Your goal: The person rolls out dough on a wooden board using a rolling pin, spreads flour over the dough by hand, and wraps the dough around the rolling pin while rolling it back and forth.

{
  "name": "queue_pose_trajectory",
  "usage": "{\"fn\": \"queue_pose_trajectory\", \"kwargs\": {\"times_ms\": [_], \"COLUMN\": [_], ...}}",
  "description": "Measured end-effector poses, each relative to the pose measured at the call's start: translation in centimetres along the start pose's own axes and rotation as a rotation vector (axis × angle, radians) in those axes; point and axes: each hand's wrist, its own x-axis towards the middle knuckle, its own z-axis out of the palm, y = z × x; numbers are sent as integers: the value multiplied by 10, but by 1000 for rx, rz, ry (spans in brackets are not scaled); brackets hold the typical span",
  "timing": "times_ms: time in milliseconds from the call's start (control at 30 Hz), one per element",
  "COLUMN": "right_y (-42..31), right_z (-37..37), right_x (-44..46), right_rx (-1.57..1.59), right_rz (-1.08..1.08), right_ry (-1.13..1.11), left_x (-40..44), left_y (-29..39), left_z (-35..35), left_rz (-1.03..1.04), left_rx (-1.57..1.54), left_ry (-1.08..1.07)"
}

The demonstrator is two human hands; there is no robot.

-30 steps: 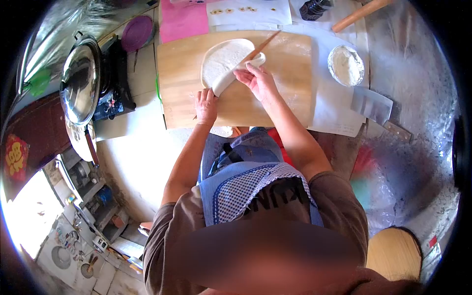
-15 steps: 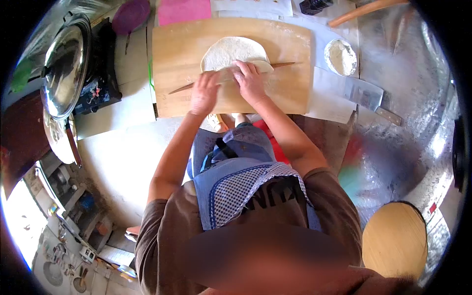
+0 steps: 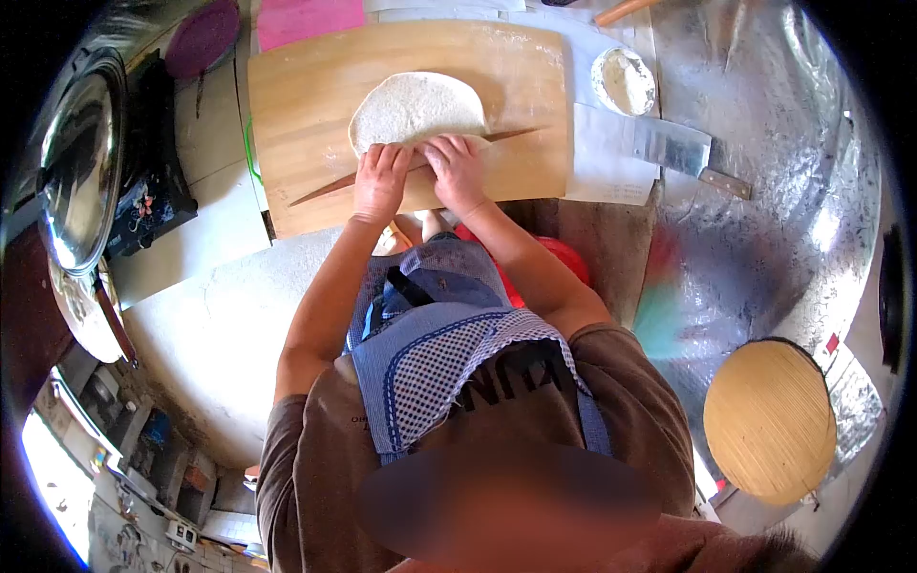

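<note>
A pale, floured sheet of dough (image 3: 415,105) lies on the wooden board (image 3: 296,105). Its near edge is wrapped round a thin rolling pin (image 3: 325,189), whose tapered ends stick out on both sides. My left hand (image 3: 381,180) presses on the rolled edge at its left part, fingers bent over it. Close beside it, my right hand (image 3: 457,174) has its fingers curled over the same roll. The middle of the pin is hidden under dough and hands.
Right of the board are a bowl of white flour (image 3: 623,82) and a cleaver (image 3: 676,150). A lidded pan (image 3: 84,162) stands at the left, near a purple pan-shaped item (image 3: 202,38). A round wooden board (image 3: 770,422) is at the lower right.
The dough's near edge has gone round the pin, and both hands have come together on the roll. My left hand has moved onto the dough edge. The whole view has shifted.
</note>
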Motion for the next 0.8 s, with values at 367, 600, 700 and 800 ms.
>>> {"fn": "queue_pose_trajectory", "kwargs": {"times_ms": [367, 600, 700, 800], "right_y": [5, 62, 9, -24], "right_z": [-28, -60, -61, -36], "right_x": [-26, -30, -14, -20], "right_rx": [2, -15, 99, 142], "right_rz": [93, 116, 5, -64], "right_ry": [-121, -97, -54, -159], "left_x": [-35, -31, -31, -32], "left_y": [15, 8, 9, 16], "left_z": [-5, -7, -6, -9], "left_rz": [-65, -67, -89, -125], "left_rx": [-48, -121, -122, -128], "left_ry": [2, -14, -2, 15]}}
